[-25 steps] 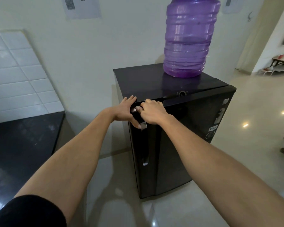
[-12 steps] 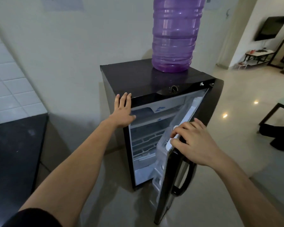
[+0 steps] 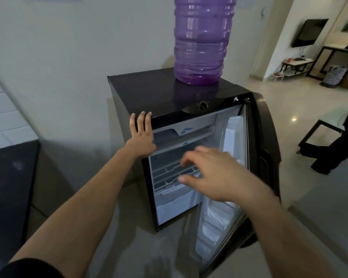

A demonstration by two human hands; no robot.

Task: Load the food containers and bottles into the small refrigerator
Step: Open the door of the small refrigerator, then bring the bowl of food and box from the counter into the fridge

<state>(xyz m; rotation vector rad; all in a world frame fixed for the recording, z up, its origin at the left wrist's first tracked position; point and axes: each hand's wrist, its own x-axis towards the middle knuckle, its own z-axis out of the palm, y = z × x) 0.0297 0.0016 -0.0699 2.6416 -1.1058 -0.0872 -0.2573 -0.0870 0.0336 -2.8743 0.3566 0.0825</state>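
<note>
The small black refrigerator [image 3: 149,93] stands on the floor against the wall with its door [image 3: 263,149] swung wide to the right. Inside I see a freezer flap and a wire shelf [image 3: 169,173]; the shelves look bare. A large purple water jug [image 3: 201,41] stands on the fridge top. My left hand [image 3: 142,137] rests flat with straight fingers on the fridge's top left front corner. My right hand [image 3: 213,173] hovers in front of the opening, fingers loosely spread and blurred, holding nothing. No food containers or small bottles are in view.
A dark countertop [image 3: 8,177] lies at the left under white wall tiles. To the right, a person in dark clothes [image 3: 333,149] stands by a glass-topped table [image 3: 329,121]. The tiled floor runs into a room with a wall television [image 3: 307,33].
The door has swung further open. My right hand let go of the door's edge and moved left, in front of the fridge interior. My left hand stays on the top corner.
</note>
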